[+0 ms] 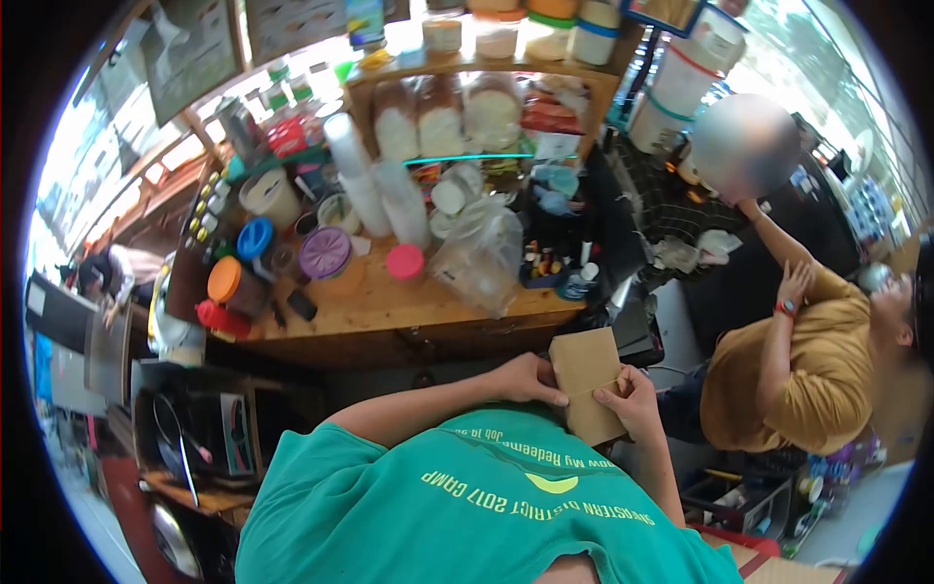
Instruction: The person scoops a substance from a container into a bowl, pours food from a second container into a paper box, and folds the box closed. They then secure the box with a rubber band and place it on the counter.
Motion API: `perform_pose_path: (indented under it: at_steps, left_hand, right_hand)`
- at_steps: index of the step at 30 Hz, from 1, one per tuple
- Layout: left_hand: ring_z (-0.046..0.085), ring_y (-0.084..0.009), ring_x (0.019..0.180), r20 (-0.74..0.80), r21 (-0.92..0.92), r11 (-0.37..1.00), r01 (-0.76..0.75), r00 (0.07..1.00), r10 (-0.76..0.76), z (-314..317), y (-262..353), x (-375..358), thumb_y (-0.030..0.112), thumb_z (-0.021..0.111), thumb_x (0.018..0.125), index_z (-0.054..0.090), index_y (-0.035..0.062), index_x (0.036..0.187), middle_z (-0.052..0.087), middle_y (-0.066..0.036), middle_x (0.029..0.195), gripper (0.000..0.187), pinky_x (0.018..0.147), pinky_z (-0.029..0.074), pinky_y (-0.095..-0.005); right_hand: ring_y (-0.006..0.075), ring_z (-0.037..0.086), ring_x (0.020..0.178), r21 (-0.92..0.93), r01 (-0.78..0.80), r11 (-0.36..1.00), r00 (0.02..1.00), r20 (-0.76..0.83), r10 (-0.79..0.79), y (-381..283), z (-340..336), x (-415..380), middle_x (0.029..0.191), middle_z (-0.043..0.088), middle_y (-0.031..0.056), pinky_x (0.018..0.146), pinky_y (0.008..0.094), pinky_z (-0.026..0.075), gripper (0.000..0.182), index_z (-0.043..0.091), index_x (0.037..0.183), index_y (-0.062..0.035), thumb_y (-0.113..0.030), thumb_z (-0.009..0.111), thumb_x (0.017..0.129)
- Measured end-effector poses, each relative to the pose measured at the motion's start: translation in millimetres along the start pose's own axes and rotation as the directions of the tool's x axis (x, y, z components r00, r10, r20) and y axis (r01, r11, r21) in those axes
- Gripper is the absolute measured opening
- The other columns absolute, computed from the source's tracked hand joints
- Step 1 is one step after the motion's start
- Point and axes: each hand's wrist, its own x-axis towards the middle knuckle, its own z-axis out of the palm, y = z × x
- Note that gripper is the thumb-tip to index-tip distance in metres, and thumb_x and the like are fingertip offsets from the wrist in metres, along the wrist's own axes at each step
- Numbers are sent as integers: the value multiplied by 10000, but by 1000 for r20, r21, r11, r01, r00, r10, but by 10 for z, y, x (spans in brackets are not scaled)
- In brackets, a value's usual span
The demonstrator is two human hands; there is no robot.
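A small brown cardboard box (584,358) is held in front of my green shirt, tilted, with a thin seam or band running across its middle. My left hand (528,378) grips its left side, the thumb pressed on the near edge and the other fingers mostly hidden behind it. On the right side my right hand (634,397) is closed at the band, thumb and fingertips pinched together at the box's edge.
Ahead stands a wooden counter (379,300) with a purple-lidded tub (325,253), an orange-lidded jar (233,282), stacked plastic cups (355,180) and a clear plastic bag (482,255). A person in a mustard shirt (788,375) is close at right; another person (122,273) is far left.
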Motion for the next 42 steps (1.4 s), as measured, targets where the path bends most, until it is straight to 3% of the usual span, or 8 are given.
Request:
perform_pose_path:
  at_steps: [8, 11, 14, 18, 19, 32, 38, 42]
  left_hand:
    - [697, -123, 914, -418, 287, 957, 33, 903, 94, -1485, 163, -1229, 289, 800, 867, 701, 0, 1211, 767, -61, 970, 460, 846, 560, -310]
    - [690, -107, 781, -821, 194, 979, 58, 556, 130, -2523, 262, -1766, 184, 720, 891, 766, 5, 1042, 758, -73, 859, 239, 737, 550, -292]
    - [727, -171, 738, -902, 386, 901, 195, 286, 325, -4007, -402, -2004, 158, 705, 867, 779, 1, 974, 759, -158, 811, 204, 713, 564, -313]
    - [724, -323, 1009, -895, 447, 559, 699, 352, 275, -5125, -704, -1941, 225, 555, 907, 722, 129, 1228, 730, -190, 1130, 374, 890, 562, -409]
    - [679, -346, 1124, -918, 385, 465, 797, 383, 103, -5336, -722, -1892, 210, 517, 895, 649, 192, 1347, 702, -162, 1229, 472, 980, 512, -507]
    - [677, -364, 1098, -842, 540, 224, 812, 513, 169, -5968, -970, -1708, 263, 587, 891, 703, 135, 1164, 741, -171, 1103, 324, 943, 458, -565]
    - [686, -380, 1084, -805, 593, 284, 753, 559, 199, -6005, -908, -1620, 468, 591, 877, 763, 50, 1048, 728, -209, 1127, 484, 1025, 439, -580]
    - [720, -430, 877, -673, 736, 187, 651, 675, 302, -6406, -1141, -1554, 446, 606, 888, 774, 137, 980, 744, -205, 938, 363, 766, 576, -541]
  right_hand:
    - [107, 575, 990, -20, 48, 999, 993, 104, -46, -62, 474, 732, 1209, 633, 91, 819, 252, 498, 482, 386, 775, -124, -26, 858, 767]
    - [107, 568, 991, -118, 56, 991, 998, 37, -52, 84, 643, 897, 1241, 621, 103, 814, 261, 496, 491, 381, 768, -124, -27, 862, 752]
    - [91, 571, 945, -77, -30, 997, 999, -37, 27, 126, 1014, 897, 1129, 638, 73, 781, 241, 486, 484, 386, 779, -131, -35, 860, 761]
    - [59, 547, 828, 79, -168, 983, 969, -167, 179, 174, 1649, 821, 898, 570, -20, 718, 216, 464, 463, 400, 801, -146, -44, 852, 795]
    - [50, 535, 795, 147, -177, 973, 956, -209, 206, 224, 1813, 811, 837, 533, -49, 698, 211, 455, 455, 405, 807, -150, -44, 847, 807]
    - [47, 506, 768, 353, -106, 930, 872, -417, 257, 566, 3075, 891, 814, 534, -46, 692, 206, 431, 407, 432, 779, -137, -40, 822, 845]
    - [73, 490, 760, 152, -216, 964, 828, -495, 264, 980, 3281, 1020, 794, 510, -50, 672, 243, 438, 382, 468, 768, -129, -92, 843, 827]
    - [76, 511, 776, 250, -154, 956, 826, -499, 264, 901, 3464, 1035, 807, 550, -38, 685, 252, 452, 375, 516, 774, -118, -183, 885, 797]
